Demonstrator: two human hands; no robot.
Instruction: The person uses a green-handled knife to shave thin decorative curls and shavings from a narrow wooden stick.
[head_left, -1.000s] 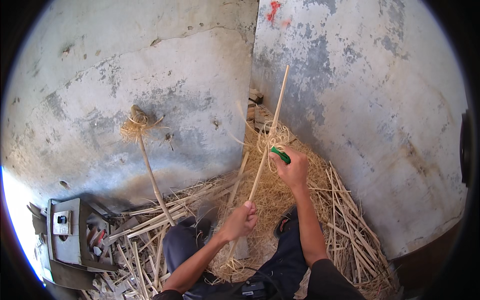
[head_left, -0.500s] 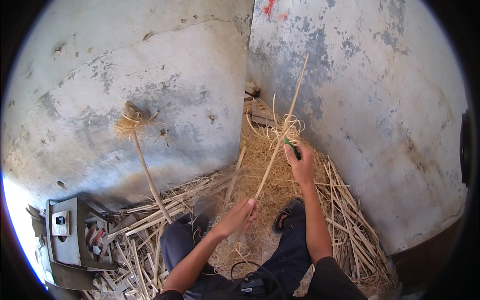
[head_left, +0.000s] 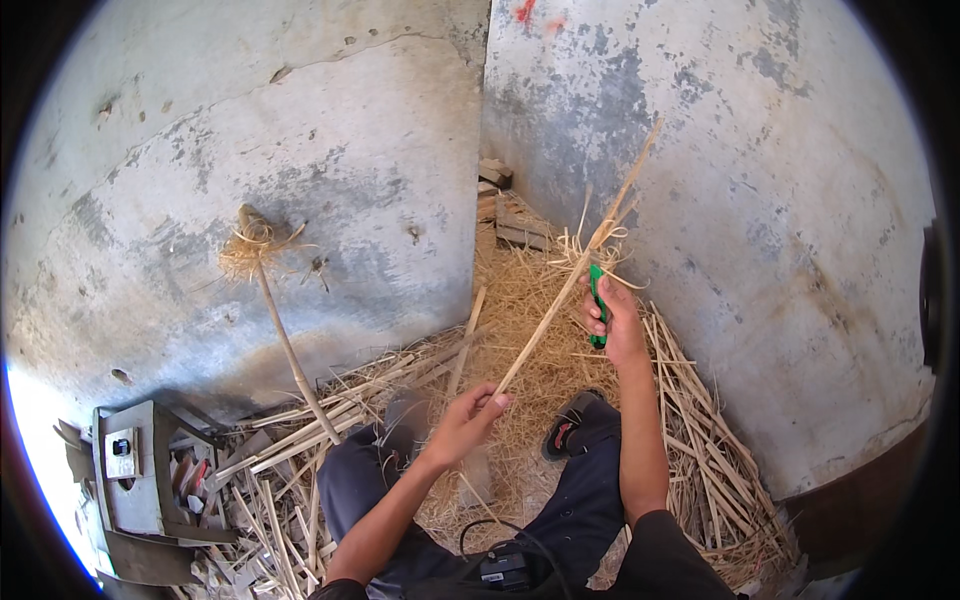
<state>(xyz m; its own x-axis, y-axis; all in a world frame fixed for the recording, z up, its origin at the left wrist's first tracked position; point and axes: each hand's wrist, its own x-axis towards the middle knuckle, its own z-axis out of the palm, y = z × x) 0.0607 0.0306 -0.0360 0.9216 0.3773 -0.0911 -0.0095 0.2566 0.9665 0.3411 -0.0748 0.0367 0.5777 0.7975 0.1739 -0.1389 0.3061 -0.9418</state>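
My left hand (head_left: 467, 425) is closed round the near end of a long, pale bamboo strip (head_left: 545, 325). The strip slants up and away to the right, its far end raised in front of the right wall. Thin curled shavings (head_left: 610, 238) cling to its upper half. In my right hand (head_left: 622, 325) is a green-handled utility knife (head_left: 598, 310), held upright close to the strip, just below the curls. Whether its blade touches the strip I cannot tell.
Loose shavings (head_left: 525, 300) cover the floor between my legs. Split strips lie piled at left (head_left: 330, 410) and right (head_left: 695, 440). A pole (head_left: 285, 335) topped with shavings leans on the left wall. A wooden stool (head_left: 135, 470) lies lower left; wood blocks (head_left: 520, 228) fill the corner.
My right hand with the knife has turned, showing more of the green handle, and shifted slightly nearer. The strip's far end has swung right. My left hand has moved slightly left and up.
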